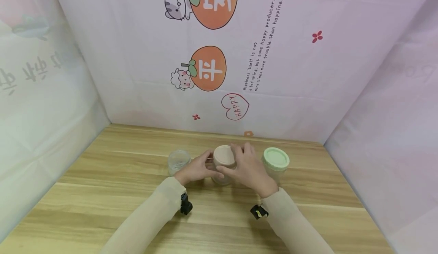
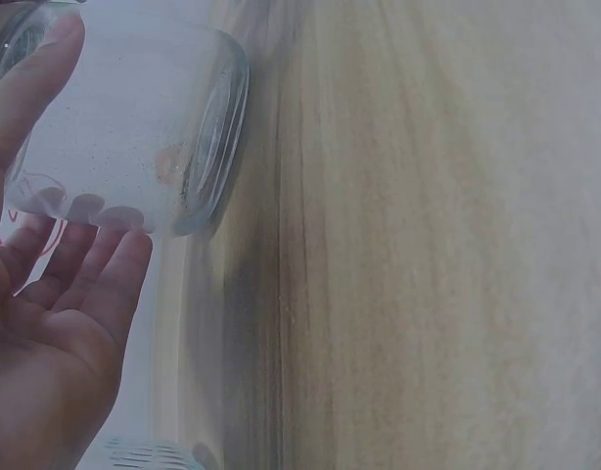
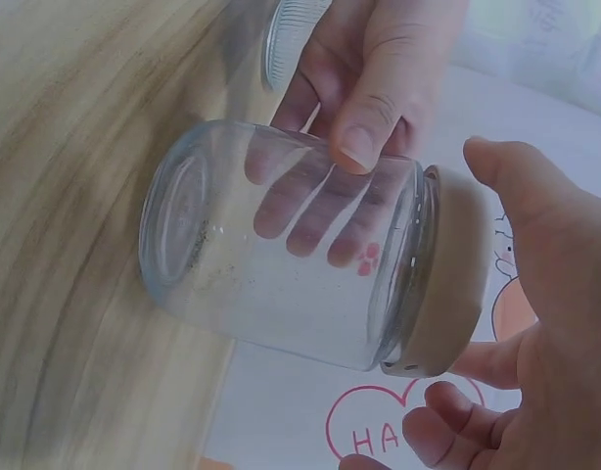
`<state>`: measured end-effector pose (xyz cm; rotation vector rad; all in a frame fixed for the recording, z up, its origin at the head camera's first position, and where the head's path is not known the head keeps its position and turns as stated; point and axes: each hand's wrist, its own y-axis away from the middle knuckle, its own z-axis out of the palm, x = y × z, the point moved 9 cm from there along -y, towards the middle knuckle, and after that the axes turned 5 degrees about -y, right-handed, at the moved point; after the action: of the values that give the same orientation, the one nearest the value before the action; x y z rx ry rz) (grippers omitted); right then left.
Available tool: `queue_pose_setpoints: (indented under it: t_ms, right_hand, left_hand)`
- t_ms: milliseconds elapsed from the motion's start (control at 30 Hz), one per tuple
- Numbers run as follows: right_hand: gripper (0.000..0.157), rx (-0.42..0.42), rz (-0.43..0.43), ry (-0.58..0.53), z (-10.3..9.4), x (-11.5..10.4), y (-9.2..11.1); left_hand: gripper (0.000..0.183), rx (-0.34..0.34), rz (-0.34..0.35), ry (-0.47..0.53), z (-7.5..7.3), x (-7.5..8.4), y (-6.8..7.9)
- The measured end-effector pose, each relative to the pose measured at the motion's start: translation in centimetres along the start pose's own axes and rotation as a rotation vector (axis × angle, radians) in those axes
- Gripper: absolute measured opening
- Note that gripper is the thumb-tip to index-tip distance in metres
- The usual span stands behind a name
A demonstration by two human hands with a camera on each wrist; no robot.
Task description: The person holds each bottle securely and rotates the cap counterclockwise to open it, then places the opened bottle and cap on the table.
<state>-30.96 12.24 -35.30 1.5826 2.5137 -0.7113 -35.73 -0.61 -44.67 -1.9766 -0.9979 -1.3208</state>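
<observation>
A glass jar (image 3: 300,323) with a beige lid (image 1: 223,154) is upright between the two hands. My left hand (image 1: 196,169) holds the jar's glass body, thumb on the near side and fingers around the far side. Through the clear wall, in the right wrist view, those fingers show. My right hand (image 1: 249,167) grips the lid by its rim, with the thumb (image 3: 511,166) on one side and the fingertips on the other. The inside of the jar looks bare apart from small specks near its base.
To the left is a clear glass container (image 1: 178,159). A jar with a light green lid (image 1: 275,158) stands on the right, just beyond my right hand. Beneath lies a wood-grain table (image 1: 219,223), and a printed cloth (image 1: 284,105) hangs behind it.
</observation>
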Motion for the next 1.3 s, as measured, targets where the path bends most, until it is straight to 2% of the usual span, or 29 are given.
queue_pose_setpoints:
  t_ms: [400, 867, 1133, 1300]
  right_hand:
    - [0.090, 0.001, 0.006, 0.012, 0.5, 0.4, -0.2]
    - [0.088, 0.007, -0.057, -0.014, 0.5, 0.2, -0.4]
    - [0.084, -0.045, -0.068, -0.093, 0.8, 0.6, -0.6]
    - [0.081, -0.102, -0.062, -0.198, 1.2, 0.9, -0.7]
  left_hand:
    - [0.087, 0.005, -0.008, 0.015, 0.0, 0.0, -0.1]
    - [0.085, 0.006, -0.005, 0.010, 0.1, 0.1, -0.2]
    - [0.089, 0.008, 0.004, -0.007, 0.0, -0.1, -0.2]
    - [0.090, 0.009, 0.009, -0.017, 0.0, 0.0, -0.2]
